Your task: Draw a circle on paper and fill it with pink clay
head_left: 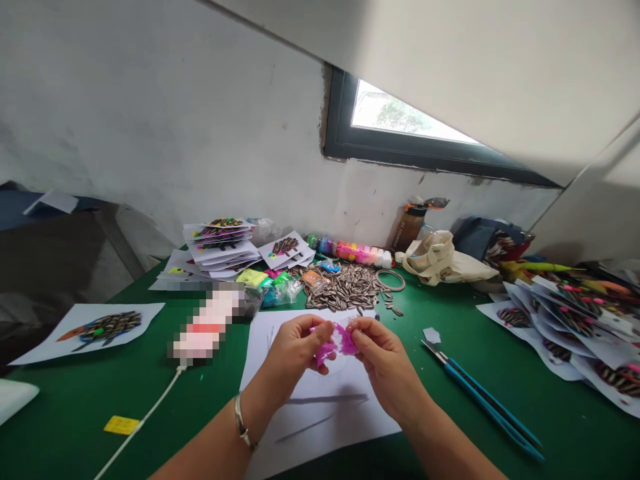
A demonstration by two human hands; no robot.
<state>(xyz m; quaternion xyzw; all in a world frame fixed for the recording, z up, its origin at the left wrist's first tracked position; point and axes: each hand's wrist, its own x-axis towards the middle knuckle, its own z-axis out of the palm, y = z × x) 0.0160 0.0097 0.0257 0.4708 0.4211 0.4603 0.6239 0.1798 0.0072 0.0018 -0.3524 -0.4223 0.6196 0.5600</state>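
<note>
Over a white sheet of paper (310,430), my left hand (305,343) pinches one side of a small shiny purple clay packet (326,352). The fingers of my right hand (376,343) are closed on the packet's other side, so it is stretched between both hands. Its middle looks clear or whitish. Faint pencil lines show on the paper beneath, along with what look like dark strips or shadows. Just beyond the sheet lies a heap of striped sunflower seeds (345,287). Blue-handled tweezers (480,393) rest to the right of my right hand.
Bagged coloured clay (280,287) and stacked seed pictures (223,250) lie at the back left. More pictures (565,327) pile up on the right. A tape roll (391,281), bottle (409,227) and cloth bag (440,260) stand behind. A white cable (160,400) crosses the green table (200,427).
</note>
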